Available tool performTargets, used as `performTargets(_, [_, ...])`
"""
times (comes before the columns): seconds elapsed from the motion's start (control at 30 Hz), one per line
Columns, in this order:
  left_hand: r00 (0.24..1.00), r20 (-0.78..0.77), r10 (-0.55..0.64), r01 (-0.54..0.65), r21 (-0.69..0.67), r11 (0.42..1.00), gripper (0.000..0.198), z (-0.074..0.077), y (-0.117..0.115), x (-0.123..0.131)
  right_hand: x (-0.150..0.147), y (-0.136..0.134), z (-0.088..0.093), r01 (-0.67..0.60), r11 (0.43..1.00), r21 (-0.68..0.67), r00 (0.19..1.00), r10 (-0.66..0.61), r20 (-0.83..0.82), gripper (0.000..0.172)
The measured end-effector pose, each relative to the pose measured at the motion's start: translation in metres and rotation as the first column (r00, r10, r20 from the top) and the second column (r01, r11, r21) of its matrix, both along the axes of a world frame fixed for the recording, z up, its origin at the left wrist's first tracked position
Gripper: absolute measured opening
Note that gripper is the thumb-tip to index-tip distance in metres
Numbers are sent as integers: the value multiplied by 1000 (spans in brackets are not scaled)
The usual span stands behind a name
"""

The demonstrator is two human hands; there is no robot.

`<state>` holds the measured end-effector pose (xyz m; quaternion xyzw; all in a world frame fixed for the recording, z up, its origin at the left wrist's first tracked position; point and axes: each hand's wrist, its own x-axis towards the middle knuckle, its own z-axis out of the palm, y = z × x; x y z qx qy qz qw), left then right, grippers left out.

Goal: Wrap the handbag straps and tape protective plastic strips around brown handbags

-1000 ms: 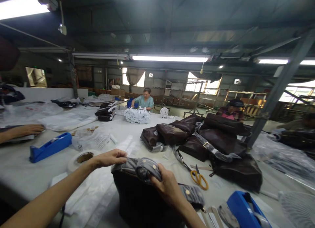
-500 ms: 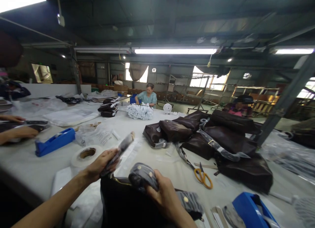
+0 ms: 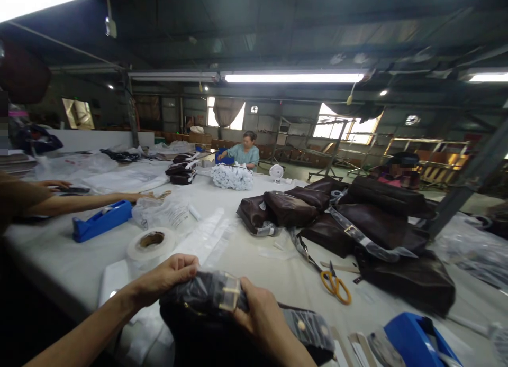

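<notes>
First, blue tape dispenser (image 3: 101, 222) on white table (image 3: 250, 256); near it, white roll (image 3: 137, 248). Next, your left hand (image 3: 171, 274), pinching near end of plastic-wrapped buckled strap (image 3: 202, 287). Strap: across top of black bag (image 3: 206, 335), directly before you. Your right hand (image 3: 260, 311), clasped round strap's other side. Then orange-handled scissors (image 3: 337, 288), beside heaped brown bags (image 3: 381, 221); second blue dispenser (image 3: 408, 332), lower right.
</notes>
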<state>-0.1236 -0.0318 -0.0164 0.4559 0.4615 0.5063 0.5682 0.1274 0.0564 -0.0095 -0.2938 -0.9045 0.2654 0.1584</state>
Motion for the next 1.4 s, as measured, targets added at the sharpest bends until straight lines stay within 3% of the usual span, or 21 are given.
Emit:
performTargets(0.1, [977, 182, 108, -119, 54, 991, 39, 6, -2, 12, 3, -1, 4, -9, 1000, 6, 1000, 9, 6, 15])
performTargets(0.17, [981, 176, 80, -89, 44, 995, 40, 13, -2, 21, 6, -2, 7, -17, 1000, 16, 1000, 17, 9, 16])
performTargets(0.3, [993, -98, -62, 65, 24, 998, 37, 25, 2, 32, 8, -4, 10, -104, 993, 55, 993, 107, -58, 13])
performTargets(0.43, [896, -439, -66, 118, 92, 989, 32, 31, 3, 30, 4, -8, 4, -153, 982, 111, 982, 164, -98, 11])
performTargets(0.63, [817, -500, -288, 323, -18, 946, 29, 46, 3, 24, 3, -14, 6, -229, 973, 41, 958, 232, -167, 16])
performTargets(0.73, [762, -549, -344, 367, -72, 928, 27, 53, 7, 23, 6, -15, 9, -198, 979, -40, 965, 187, -185, 14])
performTargets(0.9, [835, -289, -469, 450, -131, 883, 44, 52, 12, 24, 7, -15, 10, -115, 979, -170, 972, 76, -220, 16])
performTargets(1.07, [915, -113, -387, 373, -126, 919, 49, 37, 12, 26, 6, -13, 11, -106, 980, -168, 976, 70, -207, 26])
performTargets(1.23, [944, -106, -314, 297, -148, 943, 52, 32, 10, 19, 12, -7, 12, -94, 989, -112, 990, 81, -116, 62])
performTargets(1.4, [929, -155, -337, 298, -231, 926, 44, 32, 15, 15, 14, -4, 26, -180, 983, 35, 982, 181, -44, 79])
